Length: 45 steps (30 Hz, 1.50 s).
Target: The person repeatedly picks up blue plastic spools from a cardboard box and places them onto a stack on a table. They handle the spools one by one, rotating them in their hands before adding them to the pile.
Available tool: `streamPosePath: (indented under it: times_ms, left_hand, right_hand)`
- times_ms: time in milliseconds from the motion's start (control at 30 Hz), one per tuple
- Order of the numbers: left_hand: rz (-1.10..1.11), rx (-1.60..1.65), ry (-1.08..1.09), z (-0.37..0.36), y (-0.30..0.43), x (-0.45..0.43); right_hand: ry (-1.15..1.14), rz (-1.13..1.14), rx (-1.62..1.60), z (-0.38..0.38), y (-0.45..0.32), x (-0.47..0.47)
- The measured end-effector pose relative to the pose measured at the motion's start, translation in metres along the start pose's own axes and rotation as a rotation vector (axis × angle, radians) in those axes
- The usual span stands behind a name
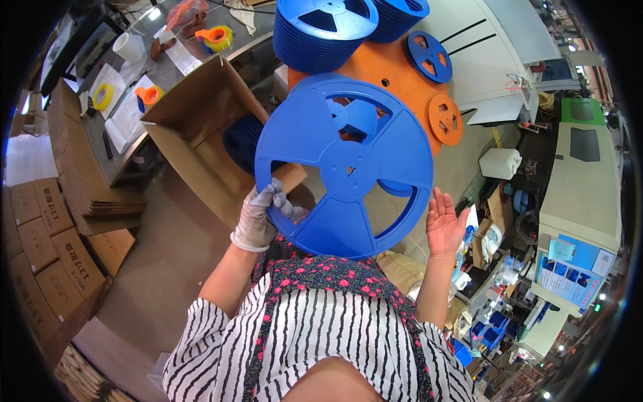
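Observation:
My left hand [264,216], in a pale work glove, grips the rim of a large blue plastic reel [397,145] at its lower left. The reel is held up in front of my body with its flat face towards the camera. Bare and with the palm showing, my right hand [445,223] is just off the reel's right edge, fingers extended and holding nothing. Behind the reel, an orange round table [371,65] bears a tall stack of blue reels [314,45], a smaller blue reel [429,57] and an orange reel [445,120]. More reels there are partly hidden.
An open cardboard box [183,161] with dark blue reels inside stands left of the held reel. Beyond it, a metal workbench [145,40] carries tape rolls and papers. Flattened cartons [80,166] and stacked boxes [50,251] are at left; a white jerrycan [500,163] and machinery at right.

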State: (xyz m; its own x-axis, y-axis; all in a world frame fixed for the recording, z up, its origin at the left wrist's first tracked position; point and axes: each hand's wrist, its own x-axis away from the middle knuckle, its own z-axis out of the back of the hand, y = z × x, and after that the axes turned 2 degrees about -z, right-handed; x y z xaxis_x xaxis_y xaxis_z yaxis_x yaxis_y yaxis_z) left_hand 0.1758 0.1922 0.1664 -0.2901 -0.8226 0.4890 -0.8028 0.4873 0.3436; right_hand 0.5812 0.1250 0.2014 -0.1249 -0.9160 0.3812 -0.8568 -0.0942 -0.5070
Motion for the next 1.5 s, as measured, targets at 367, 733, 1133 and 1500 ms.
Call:
streamPosePath:
  times_ms: [367,733,1133,1500]
  left_hand:
    - [-0.044,0.090,-0.022,0.035,0.002,0.013]
    - [-0.183,0.022,0.204,0.059,0.016,0.040]
    - [-0.297,0.170,0.228,0.114,0.032,0.056]
    - [-0.484,-0.709,0.931,0.210,0.036,-0.067]
  right_hand:
    - [0.151,-0.115,0.089,0.016,0.035,-0.024]
    - [0.294,-0.311,0.306,0.017,0.083,-0.065]
    - [0.308,-0.411,0.412,-0.004,0.122,-0.115]
    - [0.379,-0.480,0.564,0.012,0.134,-0.100]
